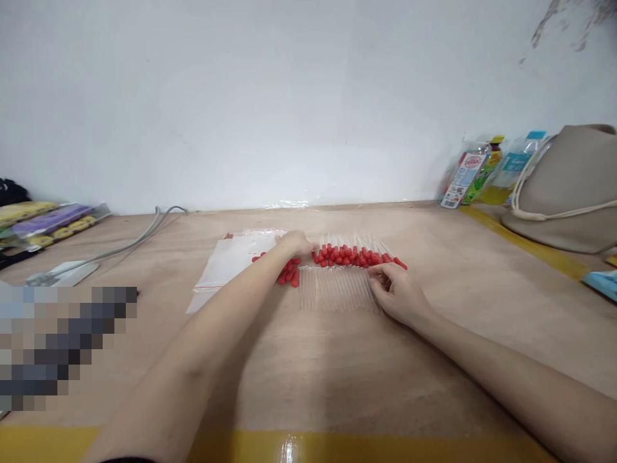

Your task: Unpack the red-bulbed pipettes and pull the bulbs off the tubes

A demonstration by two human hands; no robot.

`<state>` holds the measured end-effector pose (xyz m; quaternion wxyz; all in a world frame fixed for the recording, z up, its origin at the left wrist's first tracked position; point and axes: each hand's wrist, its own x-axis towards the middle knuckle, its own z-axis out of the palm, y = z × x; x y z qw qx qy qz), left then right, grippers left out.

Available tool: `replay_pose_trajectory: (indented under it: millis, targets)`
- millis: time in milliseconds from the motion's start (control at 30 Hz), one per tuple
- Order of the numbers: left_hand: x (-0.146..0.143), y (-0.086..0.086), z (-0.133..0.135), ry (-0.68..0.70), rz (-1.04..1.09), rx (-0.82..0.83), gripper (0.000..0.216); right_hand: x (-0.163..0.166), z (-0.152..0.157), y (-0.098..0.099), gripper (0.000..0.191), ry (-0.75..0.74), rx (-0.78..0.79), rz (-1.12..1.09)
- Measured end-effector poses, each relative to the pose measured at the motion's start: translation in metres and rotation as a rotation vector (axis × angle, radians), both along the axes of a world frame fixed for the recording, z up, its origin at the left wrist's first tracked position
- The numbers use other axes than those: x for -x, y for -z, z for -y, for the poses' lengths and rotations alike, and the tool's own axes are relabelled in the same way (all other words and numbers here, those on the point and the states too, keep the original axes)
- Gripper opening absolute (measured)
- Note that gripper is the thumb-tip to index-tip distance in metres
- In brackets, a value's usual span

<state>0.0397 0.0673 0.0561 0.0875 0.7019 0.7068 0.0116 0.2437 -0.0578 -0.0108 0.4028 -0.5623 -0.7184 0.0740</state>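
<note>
A row of clear thin tubes (332,289) lies side by side on the wooden table. Just beyond it is a pile of droppers with red bulb-like ends (344,255) and clear stems pointing to the wall. My right hand (398,292) is at the right end of the row, thumb and forefinger closed around a clear tube there. My left hand (296,243) reaches to the left end of the red-ended pile; its fingertips are mostly hidden. Under my left forearm lie several loose red pieces (289,275), partly on a clear plastic zip bag (216,273).
A grey cable (144,235) runs across the table at left, near packets in purple and yellow (53,222). At back right stand a carton (465,180), bottles (513,170) and a beige bag (569,186). Yellow tape (366,447) lines the front edge.
</note>
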Motion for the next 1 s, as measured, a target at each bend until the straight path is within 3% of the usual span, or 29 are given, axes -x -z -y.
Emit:
replay_pose_trajectory:
  millis: [167,300,433,533,667,833,1000]
  targets:
    - [-0.011,0.003,-0.003,0.005,0.017,0.025,0.017,-0.001,0.001,0.001,0.017,-0.009,-0.017,-0.006]
    - [-0.006,-0.012,0.005,0.067,0.093,-0.022,0.028,-0.003,-0.001,0.004,0.015,-0.015,-0.057,-0.021]
    - [0.014,-0.017,0.038,0.199,0.199,-0.208,0.034,-0.002,0.000,0.003,0.014,-0.047,-0.139,-0.040]
    - [0.030,-0.004,0.076,0.499,0.329,-0.431,0.023,0.002,0.004,-0.003,0.021,-0.092,-0.244,-0.053]
    - [0.047,0.023,0.116,0.765,0.372,-0.530,0.015,0.009,0.012,-0.011,0.039,-0.227,-0.388,0.058]
    - [0.052,0.046,0.127,0.836,0.406,-0.631,0.013,0.018,0.020,-0.014,0.042,-0.374,-0.469,0.312]
    - [0.045,0.054,0.125,0.912,0.413,-0.717,0.013,0.030,0.018,-0.012,0.037,-0.412,-0.465,0.392]
